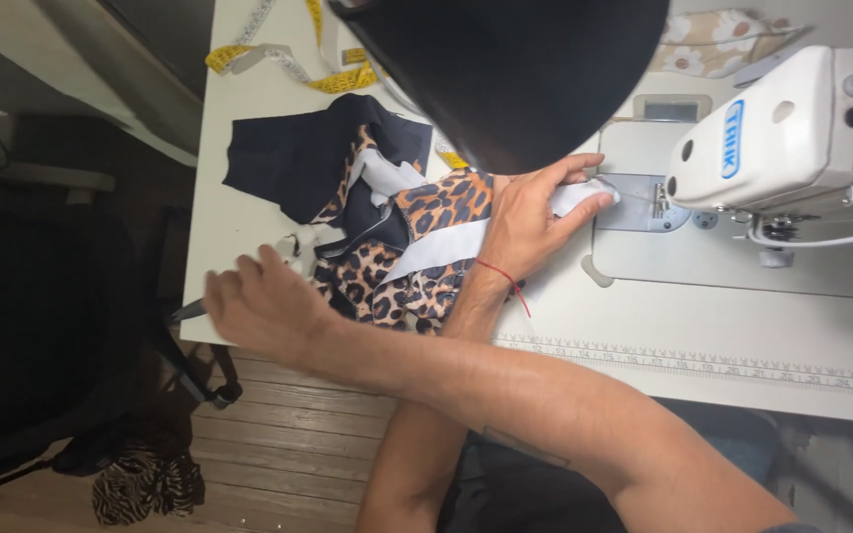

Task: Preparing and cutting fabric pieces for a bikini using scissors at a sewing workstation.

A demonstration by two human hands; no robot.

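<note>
My left hand (pixel 530 222) rests on a leopard-print fabric piece (pixel 417 262) with a white fabric strip (pixel 436 247) and pinches the strip's end just left of the presser foot (pixel 659 197) of the white sewing machine (pixel 782 148). My right arm crosses over the left one. My right hand (pixel 254 306) is blurred, fingers apart and holding nothing, at the table's left front edge beside the leopard fabric and a small white scrap (pixel 298 240). Black fabric (pixel 293 158) lies behind the pile.
A yellow tape measure (pixel 333 74) lies at the back of the white table (pixel 239 237). A dark rounded shape (pixel 515 69) blocks the top centre. Floral fabric (pixel 713 39) sits behind the machine. A printed ruler (pixel 703 365) runs along the front edge. Zebra-print cloth (pixel 145 484) lies on the wooden floor.
</note>
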